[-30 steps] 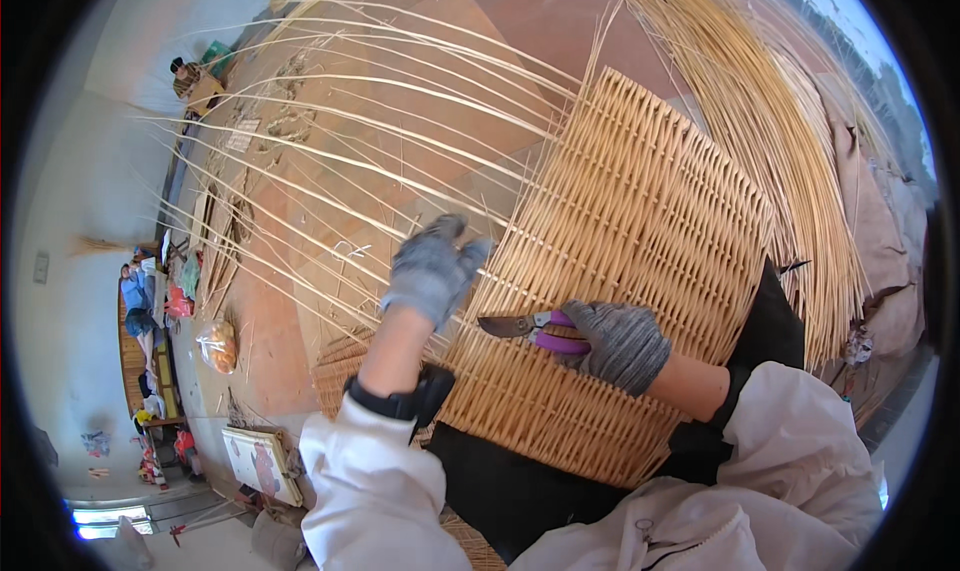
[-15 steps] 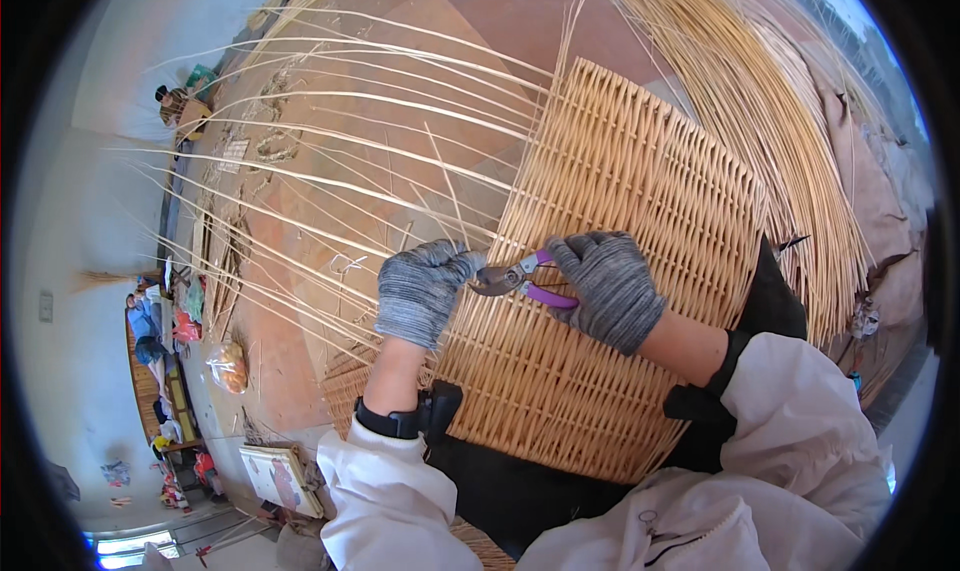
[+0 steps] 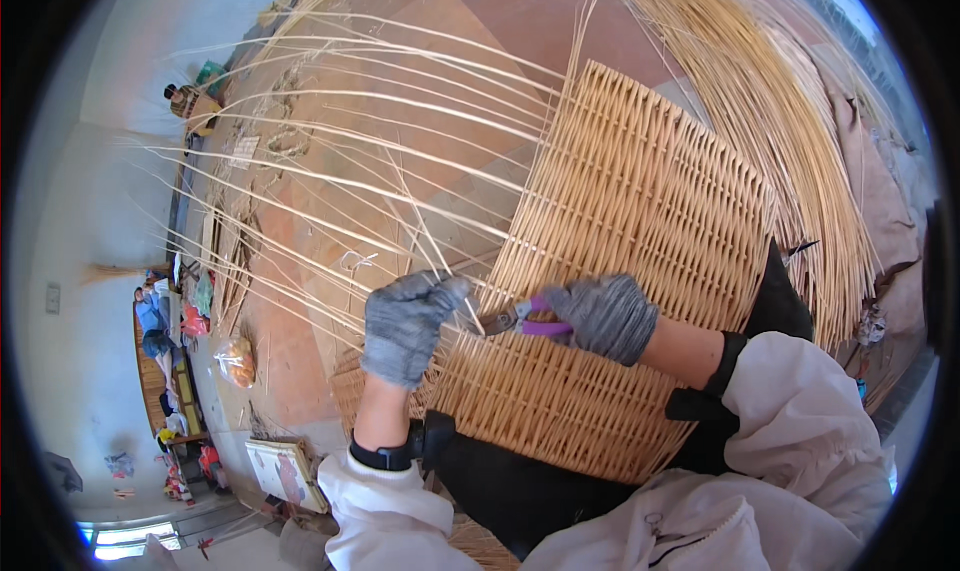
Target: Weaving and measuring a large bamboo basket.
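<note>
A woven wicker panel lies across my lap, with long loose rods running out from its left edge. My gloved right hand is closed round the purple handles of a pair of pruning shears. The metal jaws point left and meet a pale wicker rod near its lower end. That rod is pinched in my gloved left hand, just left of the jaws, and slants up and away over the floor. Whether the blades are fully closed on it is hard to make out.
A big bundle of wicker rods lies at the far right beside a brown cloth. On the left are a plastic bag, a white board and scattered offcuts. Two people sit near the wall, one on a bench.
Both hands have come a little lower with the shears. The rod's end now shows at the jaws, below my left hand. The handles look closer together.
</note>
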### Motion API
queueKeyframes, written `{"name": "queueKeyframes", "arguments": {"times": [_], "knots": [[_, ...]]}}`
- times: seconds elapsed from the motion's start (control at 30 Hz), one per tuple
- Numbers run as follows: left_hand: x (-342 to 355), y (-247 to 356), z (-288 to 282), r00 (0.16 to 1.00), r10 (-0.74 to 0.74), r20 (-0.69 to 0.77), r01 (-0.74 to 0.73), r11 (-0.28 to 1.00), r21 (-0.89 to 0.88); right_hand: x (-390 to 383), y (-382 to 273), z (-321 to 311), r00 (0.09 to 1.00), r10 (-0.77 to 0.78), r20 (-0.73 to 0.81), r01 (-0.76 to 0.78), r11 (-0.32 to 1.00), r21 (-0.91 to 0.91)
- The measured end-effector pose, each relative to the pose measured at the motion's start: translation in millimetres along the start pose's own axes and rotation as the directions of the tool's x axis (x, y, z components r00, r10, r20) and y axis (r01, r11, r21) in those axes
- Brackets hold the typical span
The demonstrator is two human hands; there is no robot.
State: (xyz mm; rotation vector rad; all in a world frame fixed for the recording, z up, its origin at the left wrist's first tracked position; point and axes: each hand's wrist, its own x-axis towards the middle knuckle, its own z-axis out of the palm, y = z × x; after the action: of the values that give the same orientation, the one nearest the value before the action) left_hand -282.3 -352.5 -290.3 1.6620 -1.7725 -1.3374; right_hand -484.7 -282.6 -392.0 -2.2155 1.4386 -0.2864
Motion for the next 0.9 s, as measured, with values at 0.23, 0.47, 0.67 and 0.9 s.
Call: {"name": "queueKeyframes", "arguments": {"times": [0.23, 0.47, 0.67, 0.9], "knots": [[22.7, 21.2, 29.1, 0.725, 0.225, 0.651, -0.427, 0.889, 0.168, -26.1, 40.4, -36.2, 0.98, 0.138, 0.145, -0.159, 0.976, 0.146], [192.2, 47.0, 108.7, 0.902, 0.424, -0.083, -0.333, 0.805, 0.491, -34.5, 91.3, -72.9, 0.904, 0.415, 0.105, -0.424, 0.9, 0.099], [234.9, 108.5, 129.8, 0.98, 0.19, 0.063, -0.163, 0.568, 0.807, -37.7, 130.9, -92.2, 0.888, 0.461, -0.009, -0.458, 0.884, 0.089], [275.4, 119.0, 150.1, 0.947, 0.248, 0.203, -0.294, 0.416, 0.86, -23.2, 163.0, -100.4, 0.828, 0.528, -0.189, -0.493, 0.846, 0.205]]}}
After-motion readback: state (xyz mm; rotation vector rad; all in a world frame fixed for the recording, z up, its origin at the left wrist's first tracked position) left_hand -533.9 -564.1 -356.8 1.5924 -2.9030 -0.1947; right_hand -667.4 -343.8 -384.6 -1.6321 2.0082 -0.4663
